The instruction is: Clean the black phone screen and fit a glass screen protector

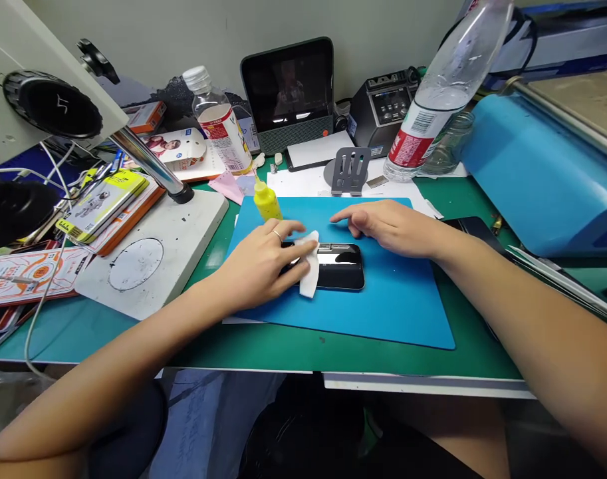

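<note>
A black smartphone [339,273] lies crosswise on the blue work mat [383,313], its surface shiny with reflections. My left hand [263,263], with a ring on one finger, presses a folded white wipe [310,273] onto the phone's left half, and the fingers cover that end. My right hand [383,226] hovers over or rests on the mat just beyond the phone's right end; I cannot tell which. Its index finger points left, the others are partly curled, and it holds nothing. Behind my left hand stands a small yellow squeeze bottle [267,199] with a nozzle.
A microscope stand base [183,246] and stacked boxes [104,206] fill the left. At the back are a drink bottle [223,126], a smart display [288,93], a grey phone stand [350,171] and a tilted water bottle [433,106]. A blue machine [537,173] stands right.
</note>
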Action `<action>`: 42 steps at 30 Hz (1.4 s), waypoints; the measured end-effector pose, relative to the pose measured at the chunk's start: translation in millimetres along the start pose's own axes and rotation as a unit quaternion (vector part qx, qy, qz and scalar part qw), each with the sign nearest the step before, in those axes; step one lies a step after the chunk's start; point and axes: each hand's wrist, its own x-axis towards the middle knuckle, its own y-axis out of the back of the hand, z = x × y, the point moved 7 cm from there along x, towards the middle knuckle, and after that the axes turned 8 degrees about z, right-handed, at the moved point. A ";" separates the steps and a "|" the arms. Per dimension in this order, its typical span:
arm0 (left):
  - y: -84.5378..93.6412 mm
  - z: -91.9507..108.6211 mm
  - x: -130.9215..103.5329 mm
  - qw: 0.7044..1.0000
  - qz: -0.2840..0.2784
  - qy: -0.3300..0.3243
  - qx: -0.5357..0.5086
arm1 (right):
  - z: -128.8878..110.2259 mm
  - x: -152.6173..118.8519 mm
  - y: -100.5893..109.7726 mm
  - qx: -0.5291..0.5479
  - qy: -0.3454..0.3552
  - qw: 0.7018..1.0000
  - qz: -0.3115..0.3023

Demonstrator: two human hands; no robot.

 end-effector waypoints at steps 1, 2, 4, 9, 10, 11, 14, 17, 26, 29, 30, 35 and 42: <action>-0.9 -6.2 1.5 1.000 0.009 0.024 0.003 | -3.1 0.4 -0.5 -0.014 0.015 1.000 0.002; -2.4 -12.0 2.3 0.999 0.015 0.049 0.004 | -6.2 0.6 -1.3 -0.029 0.029 0.999 0.004; -6.9 -19.8 2.0 0.996 0.018 0.086 0.001 | -13.1 0.4 -3.4 -0.054 0.047 0.997 0.012; -10.8 -18.2 -0.4 0.993 0.059 0.086 -0.055 | -34.2 -2.4 -11.2 -0.084 0.094 0.991 0.042; -9.3 -17.3 -0.7 0.992 0.073 0.084 -0.065 | -37.5 -2.7 -13.1 -0.087 0.102 0.990 0.046; -7.2 -16.4 -0.9 0.990 0.087 0.081 -0.074 | -39.9 -2.6 -14.7 -0.089 0.107 0.989 0.049; 0.6 -15.0 -1.5 0.985 0.126 0.074 -0.094 | -43.9 -1.1 -17.2 -0.080 0.109 0.989 0.055; 6.6 -18.0 -2.7 0.979 0.154 0.086 -0.107 | -46.3 0.1 -14.1 -0.057 0.094 0.992 0.070; 1.8 -30.5 -6.8 0.944 0.173 0.168 -0.226 | -46.2 -6.1 -5.3 0.130 0.001 0.985 0.111; -0.5 -28.7 -6.4 0.922 0.161 0.192 -0.295 | -45.1 -6.7 -4.5 0.236 -0.008 0.965 0.116; 0.0 -27.0 -5.9 0.916 0.160 0.190 -0.315 | -45.2 -6.7 -4.1 0.262 -0.009 0.958 0.116; 0.7 -25.8 -8.0 0.854 0.176 0.207 -0.443 | -46.9 -7.2 -0.8 0.300 -0.005 0.947 0.113; -4.0 -18.4 -7.1 0.877 0.141 0.152 -0.434 | -54.2 -12.9 -3.1 0.316 0.027 0.947 0.055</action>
